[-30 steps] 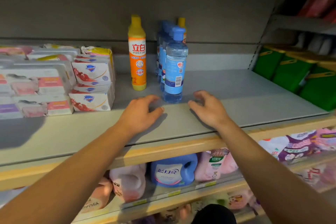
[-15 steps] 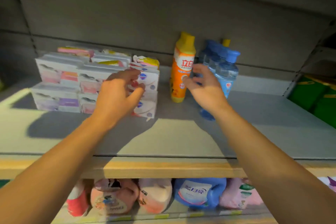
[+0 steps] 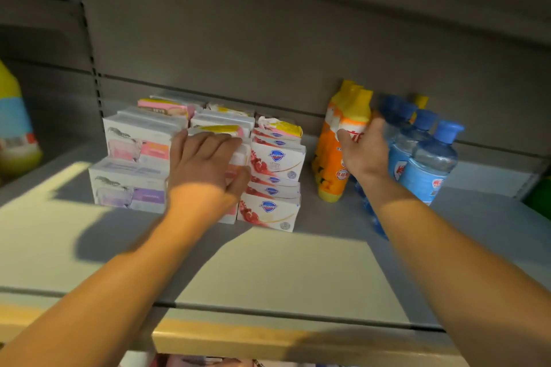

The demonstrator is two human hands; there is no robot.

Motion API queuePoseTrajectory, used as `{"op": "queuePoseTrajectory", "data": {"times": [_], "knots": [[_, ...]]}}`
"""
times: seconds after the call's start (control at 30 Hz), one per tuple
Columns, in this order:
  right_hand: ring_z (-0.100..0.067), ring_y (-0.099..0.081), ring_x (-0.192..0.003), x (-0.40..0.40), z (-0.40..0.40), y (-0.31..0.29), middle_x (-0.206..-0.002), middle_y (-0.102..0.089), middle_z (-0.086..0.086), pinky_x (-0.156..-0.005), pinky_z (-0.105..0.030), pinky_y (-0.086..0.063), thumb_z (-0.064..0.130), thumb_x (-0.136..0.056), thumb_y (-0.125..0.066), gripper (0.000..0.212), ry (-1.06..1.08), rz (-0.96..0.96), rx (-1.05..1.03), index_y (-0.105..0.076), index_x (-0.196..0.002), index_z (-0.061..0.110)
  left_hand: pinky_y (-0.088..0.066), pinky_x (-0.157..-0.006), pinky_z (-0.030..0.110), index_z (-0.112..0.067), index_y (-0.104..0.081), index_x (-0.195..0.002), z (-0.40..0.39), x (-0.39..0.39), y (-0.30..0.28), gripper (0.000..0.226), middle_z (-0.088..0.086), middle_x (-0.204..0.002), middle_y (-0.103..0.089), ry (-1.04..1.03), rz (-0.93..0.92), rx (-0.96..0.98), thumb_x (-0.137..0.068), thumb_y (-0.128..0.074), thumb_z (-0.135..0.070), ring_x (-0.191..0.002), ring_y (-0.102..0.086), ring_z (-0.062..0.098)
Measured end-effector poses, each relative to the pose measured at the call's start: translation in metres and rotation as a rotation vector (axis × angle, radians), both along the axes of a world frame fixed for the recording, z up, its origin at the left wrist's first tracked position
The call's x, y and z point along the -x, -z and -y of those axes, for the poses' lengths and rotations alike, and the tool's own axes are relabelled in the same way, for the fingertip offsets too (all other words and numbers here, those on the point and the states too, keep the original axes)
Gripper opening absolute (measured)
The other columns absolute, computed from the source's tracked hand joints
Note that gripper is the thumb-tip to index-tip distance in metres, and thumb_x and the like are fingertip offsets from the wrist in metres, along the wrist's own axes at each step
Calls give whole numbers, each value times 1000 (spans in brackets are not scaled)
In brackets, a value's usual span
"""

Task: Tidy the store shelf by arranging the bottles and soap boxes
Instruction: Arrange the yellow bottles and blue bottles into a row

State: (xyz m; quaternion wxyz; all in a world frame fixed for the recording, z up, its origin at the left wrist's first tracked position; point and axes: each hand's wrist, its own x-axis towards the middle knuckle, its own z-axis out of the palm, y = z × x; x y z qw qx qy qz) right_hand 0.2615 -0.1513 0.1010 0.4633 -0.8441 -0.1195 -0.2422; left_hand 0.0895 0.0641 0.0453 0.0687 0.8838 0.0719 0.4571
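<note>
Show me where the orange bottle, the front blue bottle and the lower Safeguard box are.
orange bottle (image 3: 329,167), head view, lower body
front blue bottle (image 3: 432,167), head view, clear shoulder
lower Safeguard box (image 3: 268,211), head view, front face

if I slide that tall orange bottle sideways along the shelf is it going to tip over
Probably, if pushed high up. The orange bottle is tall on a narrow base, so a push near its yellow cap would likely tip it. The right hand grips it around the upper body; sliding from lower down seems steadier. The blue bottles close beside it might get knocked.
</note>
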Motion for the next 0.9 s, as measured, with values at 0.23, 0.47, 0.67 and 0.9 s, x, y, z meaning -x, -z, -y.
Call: {"op": "queuePoseTrajectory", "data": {"times": [0.23, 0.47, 0.67, 0.9], "knots": [[-21, -60, -111, 45, 15, -8, -121, -64, 3, -94, -40, -49, 29, -84, -69, 57, -86, 201, -27, -42, -134, 30, -21, -114, 50, -12, -67, -117, 3, 1, -4, 47, 7, -116, -68, 11, -5, 4, -81, -59, -41, -115, -55, 33], [13, -61, -87, 96, 24, -43, -90, -59, 42, -67, -15, -48, 43, -78, -74, 48, -241, 171, -197, -42, -111, 56, -18, -117, 49, -17, -64, -126, 4, 6, -17, 61, 5, -127, -65, -25, -173, 16, -82, -44, -55, -125, -50, 29], [-4, -66, -95, 123, 10, -36, -109, -65, 15, -74, -28, -56, 48, -75, -73, 47, -414, 63, -337, -46, -113, 55, -45, -104, 39, -29, -51, -138, 31, 33, -40, 55, -1, -134, -60, 210, -164, 270, -89, -53, -54, -113, -60, 11], [6, -67, -78, 144, -7, -26, -92, -63, 24, -67, -26, -58, 37, -80, -75, 40, -475, -21, -505, -47, -107, 47, -56, -75, 17, -37, -47, -124, 82, 67, -7, 58, -19, -113, -63, 696, -308, 765, -76, -78, -47, -96, -64, -2]]}}
